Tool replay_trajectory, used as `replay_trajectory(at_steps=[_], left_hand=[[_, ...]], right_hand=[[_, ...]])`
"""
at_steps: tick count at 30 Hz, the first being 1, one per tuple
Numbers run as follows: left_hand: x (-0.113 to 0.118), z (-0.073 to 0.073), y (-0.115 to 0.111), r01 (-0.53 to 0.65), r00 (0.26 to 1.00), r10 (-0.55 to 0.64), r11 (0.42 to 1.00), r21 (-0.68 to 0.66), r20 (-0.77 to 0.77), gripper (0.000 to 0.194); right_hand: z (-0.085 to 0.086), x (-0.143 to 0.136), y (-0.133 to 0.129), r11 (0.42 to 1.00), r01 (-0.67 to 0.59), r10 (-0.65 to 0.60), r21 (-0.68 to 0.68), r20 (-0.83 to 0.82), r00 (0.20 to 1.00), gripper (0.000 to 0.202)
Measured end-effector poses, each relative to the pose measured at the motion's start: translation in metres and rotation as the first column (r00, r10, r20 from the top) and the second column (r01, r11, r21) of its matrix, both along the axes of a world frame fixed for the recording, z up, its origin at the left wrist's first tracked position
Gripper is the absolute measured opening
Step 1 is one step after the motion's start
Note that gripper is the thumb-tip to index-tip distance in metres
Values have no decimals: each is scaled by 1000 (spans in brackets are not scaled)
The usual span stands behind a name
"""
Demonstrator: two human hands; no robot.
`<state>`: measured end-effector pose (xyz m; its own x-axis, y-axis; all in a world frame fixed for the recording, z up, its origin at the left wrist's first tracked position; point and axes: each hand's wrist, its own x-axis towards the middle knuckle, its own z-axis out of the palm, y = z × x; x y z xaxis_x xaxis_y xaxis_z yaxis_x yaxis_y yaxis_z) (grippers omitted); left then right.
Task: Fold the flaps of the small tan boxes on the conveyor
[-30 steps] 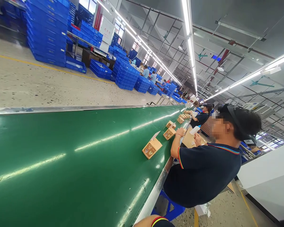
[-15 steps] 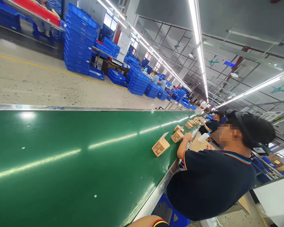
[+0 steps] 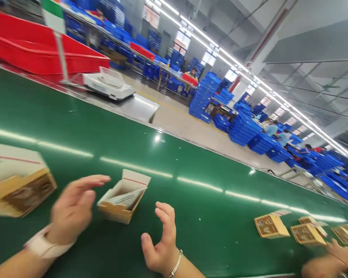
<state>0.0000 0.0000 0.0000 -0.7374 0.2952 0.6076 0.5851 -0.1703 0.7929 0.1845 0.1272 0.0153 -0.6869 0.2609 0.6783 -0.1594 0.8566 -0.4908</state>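
Observation:
A small open cardboard box (image 3: 118, 213) stands on the green conveyor belt (image 3: 214, 255), its white flap raised and a folded printed paper (image 3: 127, 199) inside. To its left is my left hand (image 3: 74, 210), with a white band on the wrist, thumb and fingers apart and slightly blurred. My right hand (image 3: 162, 241), wearing a silver bracelet, is on the box's near right side with curved, spread fingers. Neither hand holds anything; a gap shows between each and the box. Beyond my left hand sits a bigger-looking open box (image 3: 26, 193), cut off by the frame edge.
Farther right on the belt are several brown printed boxes (image 3: 271, 226), with a co-worker's hand (image 3: 343, 255) beside them. Across the belt stand a red tray (image 3: 46, 58), a white scale (image 3: 110, 85) and a signpost. Blue crates (image 3: 245, 129) are stacked beyond the aisle.
My view has swung left, and the co-worker's head and body have left it. Both my hands now show, around an open box. The scale and red tray have come into view.

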Motion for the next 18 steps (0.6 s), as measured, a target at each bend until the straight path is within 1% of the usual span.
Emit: replay_trajectory(at_steps=[2, 4, 6, 8, 11, 12, 13, 15, 16, 17, 18], left_hand=[[-1, -2, 2, 42, 994, -41, 999, 14, -105, 32], [-2, -6, 10, 100, 964, -96, 995, 3, -247, 31], [-4, -12, 20, 103, 918, -105, 994, -26, -382, 35], [-5, -18, 29, 75, 870, -99, 995, -70, -482, 42], [-5, -26, 40, 14, 824, -80, 993, -120, -562, 50], [-6, -27, 43, -1, 811, -82, 990, -141, -579, 50], [-7, -27, 45, 3, 796, -111, 984, -180, -594, 48], [-8, -24, 50, 15, 780, -184, 961, -275, -598, 42], [-9, -21, 52, 22, 778, -214, 949, -314, -590, 39], [-8, -18, 54, 29, 785, -234, 939, -343, -574, 36], [-7, -15, 57, 41, 798, -248, 931, -362, -549, 33]], right_hand=[[3, -11, 10, 994, -49, 42, 101, 73, 996, 64], [1, -25, 22, 983, -50, 22, 178, 154, 988, 70], [0, -40, 33, 976, -54, 1, 213, 244, 970, 71], [5, -54, 43, 972, -96, 16, 214, 349, 937, 65], [19, -68, 58, 962, -184, 60, 203, 501, 863, 42], [23, -71, 63, 954, -221, 81, 201, 538, 839, 33], [25, -72, 70, 943, -262, 106, 205, 561, 821, 27], [21, -75, 85, 908, -341, 158, 244, 554, 817, 21], [14, -76, 93, 890, -355, 175, 287, 504, 846, 21], [5, -77, 100, 875, -344, 188, 341, 414, 890, 22], [-7, -77, 106, 867, -309, 204, 391, 287, 936, 23]])
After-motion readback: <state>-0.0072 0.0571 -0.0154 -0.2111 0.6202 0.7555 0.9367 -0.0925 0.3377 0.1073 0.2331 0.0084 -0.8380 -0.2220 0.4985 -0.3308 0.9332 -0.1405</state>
